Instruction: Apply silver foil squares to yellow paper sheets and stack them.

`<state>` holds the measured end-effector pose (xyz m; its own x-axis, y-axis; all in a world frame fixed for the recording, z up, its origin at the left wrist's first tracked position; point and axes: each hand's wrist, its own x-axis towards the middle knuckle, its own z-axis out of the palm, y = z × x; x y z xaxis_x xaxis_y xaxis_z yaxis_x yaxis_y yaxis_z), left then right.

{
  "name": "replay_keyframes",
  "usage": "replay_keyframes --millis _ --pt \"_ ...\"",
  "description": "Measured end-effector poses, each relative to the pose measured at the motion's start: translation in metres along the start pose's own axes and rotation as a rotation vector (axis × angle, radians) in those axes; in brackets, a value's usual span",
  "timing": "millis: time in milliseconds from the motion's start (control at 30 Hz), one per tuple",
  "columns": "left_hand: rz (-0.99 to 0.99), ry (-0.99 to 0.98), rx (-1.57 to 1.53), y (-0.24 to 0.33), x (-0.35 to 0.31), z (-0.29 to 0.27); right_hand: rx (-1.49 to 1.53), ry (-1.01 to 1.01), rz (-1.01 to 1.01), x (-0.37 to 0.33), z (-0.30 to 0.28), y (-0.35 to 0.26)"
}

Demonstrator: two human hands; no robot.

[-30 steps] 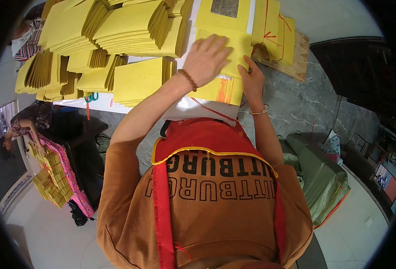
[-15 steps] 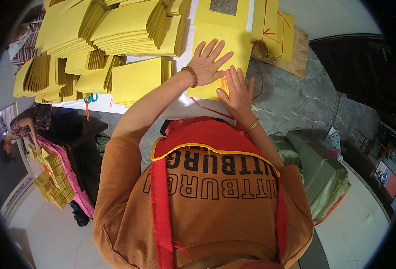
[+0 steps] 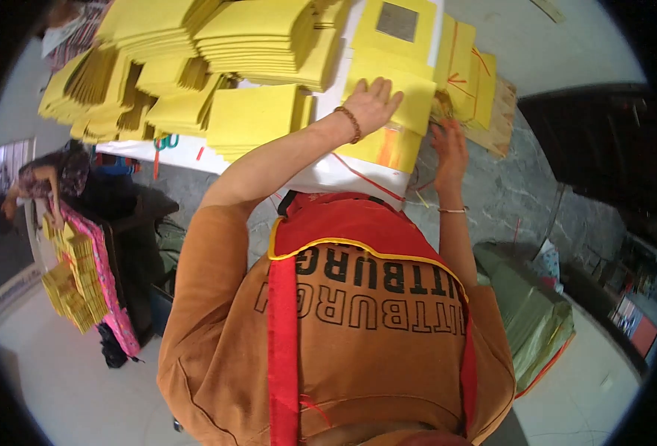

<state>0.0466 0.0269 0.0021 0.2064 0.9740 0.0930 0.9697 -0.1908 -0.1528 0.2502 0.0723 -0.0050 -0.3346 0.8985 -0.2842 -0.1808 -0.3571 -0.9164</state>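
Note:
A yellow paper sheet (image 3: 415,100) lies on the white-covered table in front of me, with a folded part crossing it. Orange streaks mark its near part, and a grey rectangle (image 3: 397,22) is on the yellow piece at its far end. My left hand (image 3: 375,104), a beaded bracelet at the wrist, lies on the folded part with fingers spread and slightly bent. Just off the sheet's right edge is my right hand (image 3: 451,152), fingers stretched out and holding nothing visible. Its fingertips are close to a yellow bundle (image 3: 458,63) tied with red string.
Stacks of folded yellow paper (image 3: 258,115) fill the table's left side. Teal-handled scissors (image 3: 166,141) lie by the near edge. A wooden board (image 3: 503,111) sits under the bundle. Left, another person (image 3: 53,178) handles yellow stacks (image 3: 75,275). Green wrapped bales (image 3: 529,312) stand right.
My right hand has moved off the sheet toward the tied bundle. My left hand has shifted right and its fingers are more bent. The whole view has shifted somewhat.

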Motion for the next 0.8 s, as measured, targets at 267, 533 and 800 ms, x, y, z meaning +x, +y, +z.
replay_keyframes --millis 267,533,800 --pt "0.083 0.394 -0.421 -0.045 -0.083 -0.101 0.002 0.025 -0.199 -0.008 0.021 -0.012" --pt "-0.289 0.077 -0.199 -0.090 -0.209 -0.042 -0.299 -0.615 0.027 -0.046 0.107 0.009" --pt "-0.322 0.074 -0.106 -0.070 -0.217 -0.026 -0.354 -0.782 -0.053 -0.047 0.115 0.017"
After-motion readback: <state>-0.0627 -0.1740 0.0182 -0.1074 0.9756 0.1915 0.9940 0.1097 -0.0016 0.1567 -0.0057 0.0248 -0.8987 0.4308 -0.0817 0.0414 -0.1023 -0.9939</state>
